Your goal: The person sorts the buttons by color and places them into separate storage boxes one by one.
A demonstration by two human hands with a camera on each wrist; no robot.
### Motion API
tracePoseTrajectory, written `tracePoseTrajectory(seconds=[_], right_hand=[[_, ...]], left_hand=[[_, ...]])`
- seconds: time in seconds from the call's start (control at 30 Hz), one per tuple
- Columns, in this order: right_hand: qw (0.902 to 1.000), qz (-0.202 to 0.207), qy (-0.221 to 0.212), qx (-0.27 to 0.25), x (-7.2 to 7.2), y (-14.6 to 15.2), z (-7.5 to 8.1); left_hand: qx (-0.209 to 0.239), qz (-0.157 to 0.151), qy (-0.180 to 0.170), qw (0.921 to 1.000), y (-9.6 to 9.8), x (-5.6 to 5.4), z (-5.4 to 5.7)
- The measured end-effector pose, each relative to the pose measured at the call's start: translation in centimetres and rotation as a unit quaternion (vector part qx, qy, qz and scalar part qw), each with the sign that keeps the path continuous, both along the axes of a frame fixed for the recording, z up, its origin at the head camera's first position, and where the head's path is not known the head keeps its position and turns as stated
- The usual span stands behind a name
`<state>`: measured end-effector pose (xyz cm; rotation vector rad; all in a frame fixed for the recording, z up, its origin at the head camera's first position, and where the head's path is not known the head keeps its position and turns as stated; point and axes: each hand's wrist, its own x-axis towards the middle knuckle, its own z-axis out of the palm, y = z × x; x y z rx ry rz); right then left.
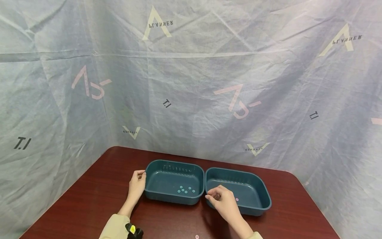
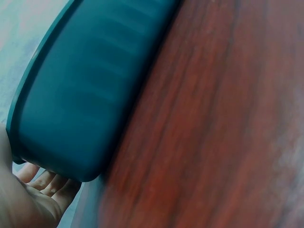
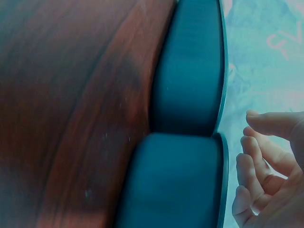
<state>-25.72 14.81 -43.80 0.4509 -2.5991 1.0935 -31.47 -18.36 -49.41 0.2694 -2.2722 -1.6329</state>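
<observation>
My left hand [image 1: 137, 186] holds the left end of the left dark teal bin [image 1: 171, 198], its fingers against the outer end wall [image 2: 71, 109]. Several small light-blue rings [image 1: 183, 190] lie on that bin's floor, towards its near right. Over the near left corner of the right teal bin [image 1: 253, 211] hovers my right hand [image 1: 223, 200]. Its fingers are loosely bent; a gap shows between thumb and forefinger in the right wrist view, with nothing visible there. A small pink ring [image 1: 237, 199] lies in the right bin, partly beside that hand.
Both bins stand side by side, almost touching, on a dark red wooden table [image 1: 167, 220]. Another pink ring [image 1: 197, 237] lies near the table's front. A printed grey cloth [image 1: 191, 83] hangs behind the table and along its sides. A black wrist device [image 1: 134, 230] is on my left wrist.
</observation>
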Motion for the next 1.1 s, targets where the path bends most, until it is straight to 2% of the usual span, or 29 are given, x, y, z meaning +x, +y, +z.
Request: tracePoseTrajectory(seconds=[0.4, 0.77, 1.1], right_hand=[[0.999, 0.041, -0.013, 0.01, 1.1, -1.2, -0.1], [0.9967, 0.057, -0.031, 0.05, 1.8, -1.6, -0.3], [0.9922, 0.1, -0.065, 0.036, 2.3, -1.5, -0.6]], left_hand=[[0.002, -0.003, -0.001, 1.0, 0.0, 0.0, 0.0], [-0.001, 0.002, 0.0, 1.0, 0.1, 0.0, 0.1], [-0.002, 0.002, -0.004, 1.0, 0.0, 0.0, 0.0]])
